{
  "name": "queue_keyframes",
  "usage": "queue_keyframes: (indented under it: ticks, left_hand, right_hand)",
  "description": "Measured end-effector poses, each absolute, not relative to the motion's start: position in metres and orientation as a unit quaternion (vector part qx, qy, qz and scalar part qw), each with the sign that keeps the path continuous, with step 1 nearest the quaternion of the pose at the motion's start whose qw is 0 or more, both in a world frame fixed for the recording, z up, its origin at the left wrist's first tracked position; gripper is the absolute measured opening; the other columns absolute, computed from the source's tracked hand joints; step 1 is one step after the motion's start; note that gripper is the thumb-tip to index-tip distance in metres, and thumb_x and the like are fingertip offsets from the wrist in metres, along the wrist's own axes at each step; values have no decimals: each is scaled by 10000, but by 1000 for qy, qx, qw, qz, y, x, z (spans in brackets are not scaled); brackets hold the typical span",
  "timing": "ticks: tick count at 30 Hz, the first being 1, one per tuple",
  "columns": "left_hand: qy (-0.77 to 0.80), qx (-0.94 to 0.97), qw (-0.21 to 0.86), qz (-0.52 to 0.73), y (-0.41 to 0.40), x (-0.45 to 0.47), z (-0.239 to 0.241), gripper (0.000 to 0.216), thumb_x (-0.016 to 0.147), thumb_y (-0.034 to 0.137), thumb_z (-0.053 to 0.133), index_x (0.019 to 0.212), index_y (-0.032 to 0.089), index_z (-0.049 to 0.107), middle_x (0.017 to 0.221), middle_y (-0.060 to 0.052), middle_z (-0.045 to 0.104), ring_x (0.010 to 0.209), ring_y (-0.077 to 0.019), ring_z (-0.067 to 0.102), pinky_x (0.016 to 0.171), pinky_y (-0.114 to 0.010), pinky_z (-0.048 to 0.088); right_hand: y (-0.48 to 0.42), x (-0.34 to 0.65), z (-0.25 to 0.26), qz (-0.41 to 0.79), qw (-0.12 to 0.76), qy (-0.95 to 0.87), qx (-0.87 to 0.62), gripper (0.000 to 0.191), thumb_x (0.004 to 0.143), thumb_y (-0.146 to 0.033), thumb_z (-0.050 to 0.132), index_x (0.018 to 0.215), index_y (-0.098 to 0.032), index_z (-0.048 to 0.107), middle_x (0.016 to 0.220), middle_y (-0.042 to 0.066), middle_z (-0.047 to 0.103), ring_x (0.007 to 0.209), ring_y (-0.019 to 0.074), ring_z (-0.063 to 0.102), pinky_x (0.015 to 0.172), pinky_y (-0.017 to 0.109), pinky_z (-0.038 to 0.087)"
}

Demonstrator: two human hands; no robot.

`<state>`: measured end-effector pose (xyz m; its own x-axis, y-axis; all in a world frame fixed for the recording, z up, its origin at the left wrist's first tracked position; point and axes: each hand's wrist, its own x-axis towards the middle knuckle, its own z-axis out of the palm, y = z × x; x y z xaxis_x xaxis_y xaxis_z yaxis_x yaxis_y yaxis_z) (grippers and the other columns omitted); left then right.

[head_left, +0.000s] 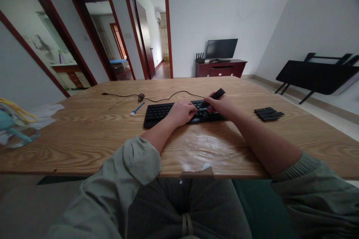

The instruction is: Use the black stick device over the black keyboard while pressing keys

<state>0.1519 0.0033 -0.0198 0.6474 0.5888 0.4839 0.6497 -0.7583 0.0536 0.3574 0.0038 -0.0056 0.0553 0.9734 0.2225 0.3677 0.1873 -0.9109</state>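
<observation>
A black keyboard point(158, 114) lies on the wooden table in front of me. My right hand point(218, 104) is closed round a thick black stick-like tool point(218, 93), whose lower end points down at the keys; its exact kind is unclear. Over the middle of the keyboard rests my left hand point(183, 112), fingers curled and pressed together near the keys. Whether it pinches anything small is hidden. A thin black cable point(168, 98) runs behind the keyboard, with a knotted bundle to the left. Left of the keyboard lies a small blue brush point(137, 109) with a white end.
Several flat black pieces point(268, 114) lie together at the right on the table point(98, 134). At the far left are white paper or plastic point(46, 115) and a teal object with a yellow band point(14, 127). A folded black table point(314, 76) stands by the right wall.
</observation>
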Motion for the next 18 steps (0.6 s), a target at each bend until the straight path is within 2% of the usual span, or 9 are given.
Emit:
queue_keyframes:
  ticks: [5,12,18]
  left_hand:
    - [-347,-903,67,-243,4,154,-19,219,862,203,544,955,205,743,1026,-57,720,966,-213,631,931,-366,483]
    - [-359,-902,65,-233,0,155,-18,185,850,219,560,935,203,723,994,-69,707,932,-220,627,895,-369,493]
    - [-358,-904,49,-230,1,154,-19,188,847,204,555,941,202,718,1016,-68,701,952,-210,623,932,-365,482]
  right_hand:
    - [12,361,-12,358,484,-579,-550,217,772,-391,675,802,-196,584,610,8,600,465,142,533,436,267,425]
    - [12,363,-16,190,501,-690,-488,277,756,-440,671,808,-208,529,599,-24,555,550,140,530,526,258,414]
    - [12,366,-17,158,481,-706,-495,296,767,-469,659,816,-206,532,629,-12,573,572,145,541,549,264,413]
